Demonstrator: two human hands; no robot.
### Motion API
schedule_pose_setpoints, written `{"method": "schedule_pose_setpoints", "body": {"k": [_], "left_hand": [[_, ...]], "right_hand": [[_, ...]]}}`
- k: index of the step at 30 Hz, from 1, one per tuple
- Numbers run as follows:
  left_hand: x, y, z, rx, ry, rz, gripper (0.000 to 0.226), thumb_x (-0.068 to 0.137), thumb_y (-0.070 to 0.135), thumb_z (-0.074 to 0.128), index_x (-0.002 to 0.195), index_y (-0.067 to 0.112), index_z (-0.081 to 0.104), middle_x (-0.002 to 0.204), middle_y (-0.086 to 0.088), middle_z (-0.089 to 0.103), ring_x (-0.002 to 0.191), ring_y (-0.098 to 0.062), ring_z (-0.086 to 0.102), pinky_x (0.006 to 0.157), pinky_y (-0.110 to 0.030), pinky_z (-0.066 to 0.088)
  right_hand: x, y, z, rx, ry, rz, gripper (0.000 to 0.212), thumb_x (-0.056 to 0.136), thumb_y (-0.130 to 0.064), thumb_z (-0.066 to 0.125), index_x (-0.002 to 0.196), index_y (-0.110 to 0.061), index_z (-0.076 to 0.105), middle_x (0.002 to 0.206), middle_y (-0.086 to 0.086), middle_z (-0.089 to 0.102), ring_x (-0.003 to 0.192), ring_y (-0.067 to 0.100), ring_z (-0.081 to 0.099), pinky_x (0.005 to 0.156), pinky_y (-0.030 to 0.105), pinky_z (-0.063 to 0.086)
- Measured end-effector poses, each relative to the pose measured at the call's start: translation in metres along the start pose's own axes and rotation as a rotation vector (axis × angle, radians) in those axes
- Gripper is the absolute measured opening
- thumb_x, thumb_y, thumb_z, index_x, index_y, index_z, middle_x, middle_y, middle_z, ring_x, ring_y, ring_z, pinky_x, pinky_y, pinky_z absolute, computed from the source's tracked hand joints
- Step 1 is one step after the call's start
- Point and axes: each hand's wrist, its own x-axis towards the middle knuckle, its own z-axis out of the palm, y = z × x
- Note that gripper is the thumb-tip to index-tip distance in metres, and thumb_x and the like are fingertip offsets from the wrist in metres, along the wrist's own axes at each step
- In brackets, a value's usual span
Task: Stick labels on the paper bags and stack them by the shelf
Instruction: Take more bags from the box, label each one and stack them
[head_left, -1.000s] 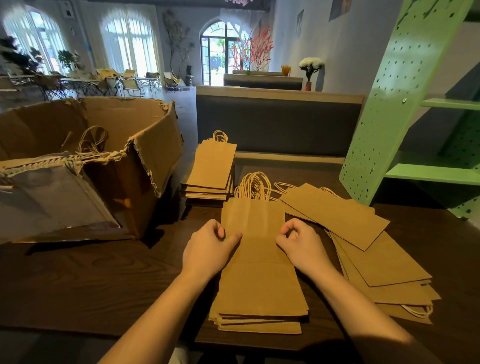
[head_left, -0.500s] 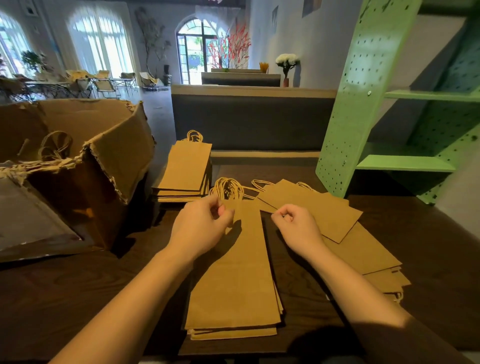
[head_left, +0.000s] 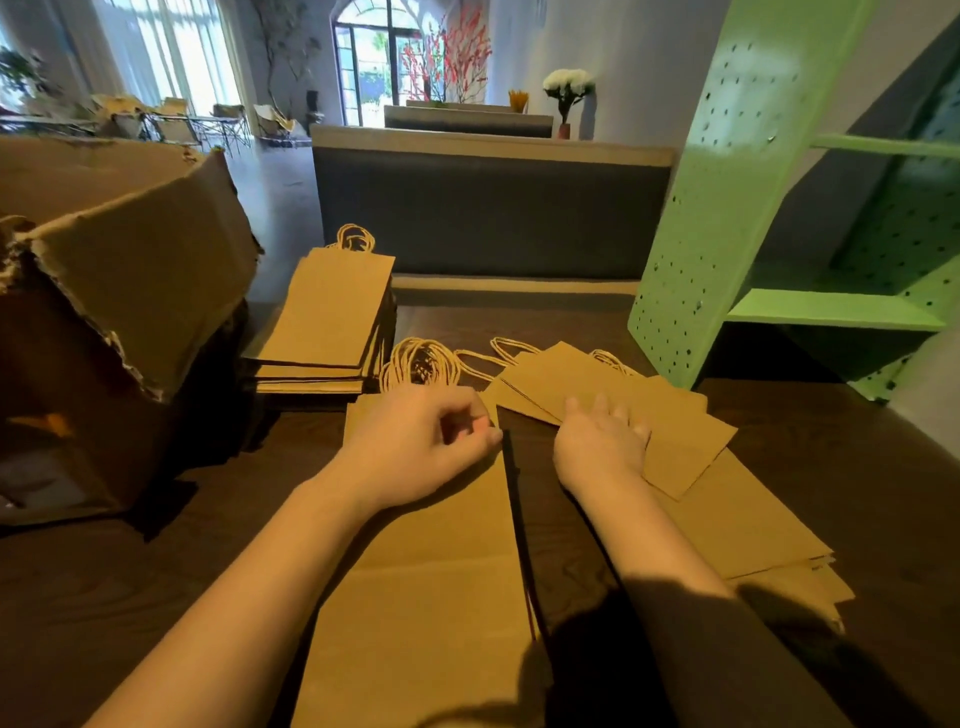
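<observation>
Surface (head_left: 156, 597) middle: left hand (head_left: 421, 441) pinches the far right corner of the bag pile (head_left: 431, 571); right hand (head_left: 602, 447) rests flat, fingers (head_left: 621, 418) straight, on fanned bags (head_left: 727, 519).

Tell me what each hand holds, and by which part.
The left hand pinches the top bag at its right edge near the top. The right hand holds nothing, open over the fanned bags.

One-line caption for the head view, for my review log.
Left hand pinches the top corner of the near bag stack; open right hand rests on the fanned bags beside the green shelf.
</observation>
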Motion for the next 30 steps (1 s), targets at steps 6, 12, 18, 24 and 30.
{"method": "schedule_pose_setpoints", "body": {"k": [6, 12, 18, 24, 30], "left_hand": [[-0.002, -0.011, 0.001, -0.148, 0.004, 0.043, 0.012, 0.093, 0.041, 0.066, 0.087, 0.032, 0.071, 0.082, 0.010, 0.069, 0.080, -0.007, 0.063, 0.065, -0.020, 0.049], [-0.008, -0.017, -0.005, -0.244, 0.024, 0.015, 0.006, 0.094, 0.035, 0.069, 0.094, 0.034, 0.075, 0.086, 0.014, 0.071, 0.087, -0.008, 0.067, 0.073, -0.024, 0.054], [-0.010, -0.017, -0.008, -0.285, 0.071, -0.048, 0.015, 0.097, 0.027, 0.067, 0.106, 0.035, 0.077, 0.091, 0.026, 0.071, 0.092, 0.003, 0.066, 0.076, -0.012, 0.049], [-0.009, -0.016, -0.008, -0.346, 0.104, -0.098, 0.018, 0.098, 0.027, 0.065, 0.108, 0.039, 0.075, 0.097, 0.023, 0.073, 0.093, 0.002, 0.068, 0.081, -0.022, 0.055], [-0.007, -0.019, -0.011, -0.411, 0.106, -0.113, 0.018, 0.097, 0.023, 0.067, 0.105, 0.037, 0.075, 0.094, 0.018, 0.073, 0.090, -0.001, 0.069, 0.078, -0.022, 0.055]], "right_hand": [[-0.001, 0.013, -0.009, 0.007, 0.025, -0.110, 0.042, 0.095, -0.015, 0.052, 0.135, -0.026, 0.049, 0.137, 0.004, 0.052, 0.127, 0.027, 0.047, 0.100, 0.045, 0.039], [-0.012, 0.017, -0.029, 0.209, 0.190, -0.102, 0.036, 0.100, -0.013, 0.047, 0.128, -0.031, 0.059, 0.098, 0.002, 0.067, 0.089, 0.025, 0.062, 0.078, 0.038, 0.053], [-0.038, 0.011, -0.047, 0.675, 0.807, -0.216, 0.038, 0.105, -0.025, 0.040, 0.140, -0.026, 0.055, 0.099, 0.001, 0.061, 0.086, 0.014, 0.056, 0.065, 0.028, 0.047], [-0.053, 0.001, -0.054, 1.278, 0.851, -0.396, 0.029, 0.105, -0.017, 0.045, 0.126, -0.033, 0.058, 0.109, -0.017, 0.062, 0.105, -0.013, 0.056, 0.080, 0.006, 0.046], [-0.044, 0.018, -0.068, 1.598, 0.737, -0.146, 0.025, 0.105, -0.020, 0.048, 0.127, -0.024, 0.059, 0.109, -0.014, 0.068, 0.096, -0.008, 0.065, 0.086, 0.018, 0.053]]}}
